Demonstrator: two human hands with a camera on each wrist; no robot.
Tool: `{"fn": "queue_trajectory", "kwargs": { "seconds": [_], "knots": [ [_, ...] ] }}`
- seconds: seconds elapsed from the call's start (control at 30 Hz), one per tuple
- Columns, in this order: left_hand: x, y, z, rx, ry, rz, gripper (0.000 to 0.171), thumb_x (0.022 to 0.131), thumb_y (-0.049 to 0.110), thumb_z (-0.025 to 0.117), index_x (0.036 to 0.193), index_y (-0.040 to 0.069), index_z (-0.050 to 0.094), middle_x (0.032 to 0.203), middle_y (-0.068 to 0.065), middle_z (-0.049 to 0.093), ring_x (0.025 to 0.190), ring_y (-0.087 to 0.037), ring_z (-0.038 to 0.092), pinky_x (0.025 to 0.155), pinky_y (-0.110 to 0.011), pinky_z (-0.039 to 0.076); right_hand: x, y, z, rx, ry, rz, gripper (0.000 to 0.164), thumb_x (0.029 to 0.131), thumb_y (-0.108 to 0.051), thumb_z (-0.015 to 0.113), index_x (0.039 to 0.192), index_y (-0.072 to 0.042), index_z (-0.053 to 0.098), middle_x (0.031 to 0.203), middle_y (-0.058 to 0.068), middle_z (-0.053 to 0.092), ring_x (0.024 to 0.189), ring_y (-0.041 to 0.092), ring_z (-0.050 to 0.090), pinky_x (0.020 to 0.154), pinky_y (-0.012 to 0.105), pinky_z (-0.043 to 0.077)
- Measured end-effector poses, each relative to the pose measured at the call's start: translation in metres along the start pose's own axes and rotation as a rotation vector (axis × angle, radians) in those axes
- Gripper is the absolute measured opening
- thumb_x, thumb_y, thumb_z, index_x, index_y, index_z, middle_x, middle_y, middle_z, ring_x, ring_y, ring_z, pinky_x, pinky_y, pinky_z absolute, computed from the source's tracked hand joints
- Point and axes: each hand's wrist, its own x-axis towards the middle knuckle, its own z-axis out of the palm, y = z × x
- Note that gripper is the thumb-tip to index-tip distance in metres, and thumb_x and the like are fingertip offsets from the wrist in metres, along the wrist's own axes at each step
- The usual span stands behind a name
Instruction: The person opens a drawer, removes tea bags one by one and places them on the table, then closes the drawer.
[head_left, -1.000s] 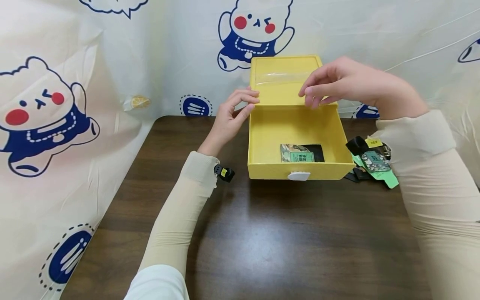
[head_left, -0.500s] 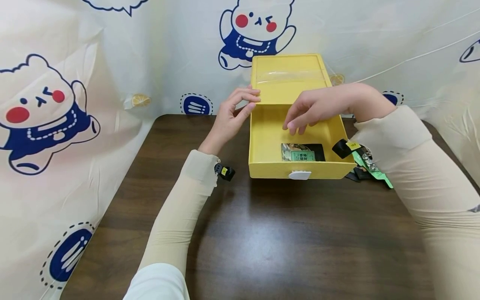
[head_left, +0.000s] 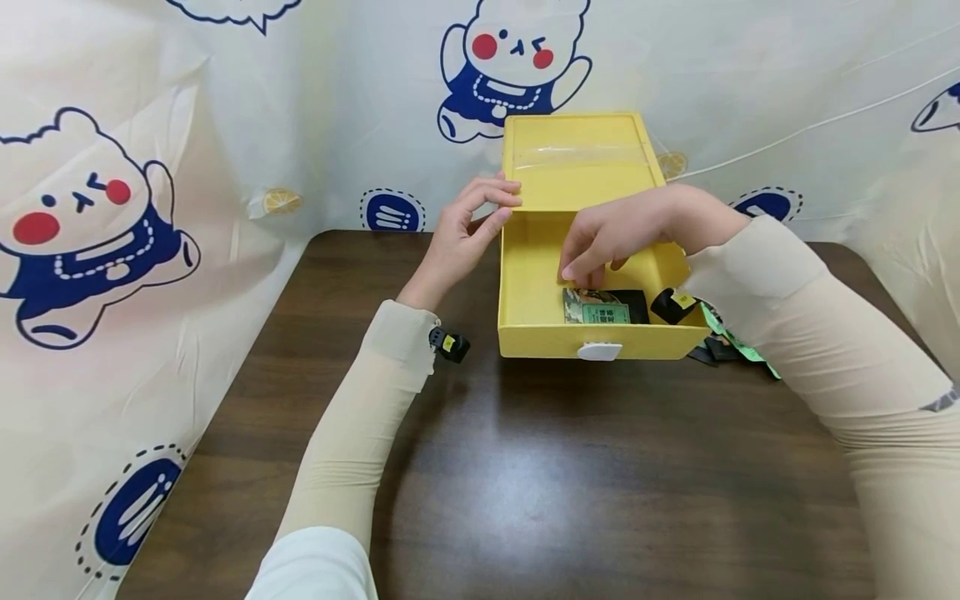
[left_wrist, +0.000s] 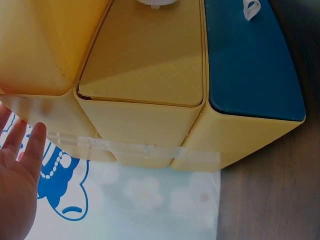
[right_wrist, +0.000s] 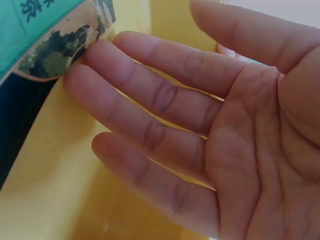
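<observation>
A yellow drawer (head_left: 525, 342) stands pulled out, with a white knob (head_left: 599, 352) on its front. Against its front wall inside lies a flat packet (head_left: 603, 312), black with a printed green label. My right hand (head_left: 626, 227) reaches down into the drawer. In the right wrist view its fingers are nearly straight, the tips at the edge of the packet (right_wrist: 55, 52), thumb held away. My left hand (head_left: 463, 229) rests its fingertips on the left side of the yellow cabinet (head_left: 581, 187). The left wrist view shows that left hand (left_wrist: 20, 170) with fingers extended.
Below the open drawer, the left wrist view shows a closed yellow drawer (left_wrist: 145, 60) and a closed blue drawer (left_wrist: 255, 65). Several green and black packets (head_left: 723, 346) lie right of the cabinet, partly behind my sleeve. A printed curtain hangs behind the brown table (head_left: 600, 483).
My right hand has come down and left from above the cabinet's top into the drawer, near the packet. My left hand has stayed in place.
</observation>
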Motion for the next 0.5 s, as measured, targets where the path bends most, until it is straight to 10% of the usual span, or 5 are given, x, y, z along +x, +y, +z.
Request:
{"fn": "queue_trajectory", "kwargs": {
  "seconds": [0.5],
  "knots": [
    [-0.0021,0.0000,-0.0004,0.000,0.002,-0.002,0.015,0.092,-0.002,0.050,0.101,-0.010,0.058,0.120,-0.024,0.050,0.126,-0.019,0.035,0.093,-0.035,0.045,0.0006,0.0083,0.0019,0.045,-0.079,0.012,0.012,0.092,-0.014,0.054,0.102,-0.007,0.057,0.087,0.009,0.050,0.085,0.025,0.050,0.067,0.034,0.050]
  ]
}}
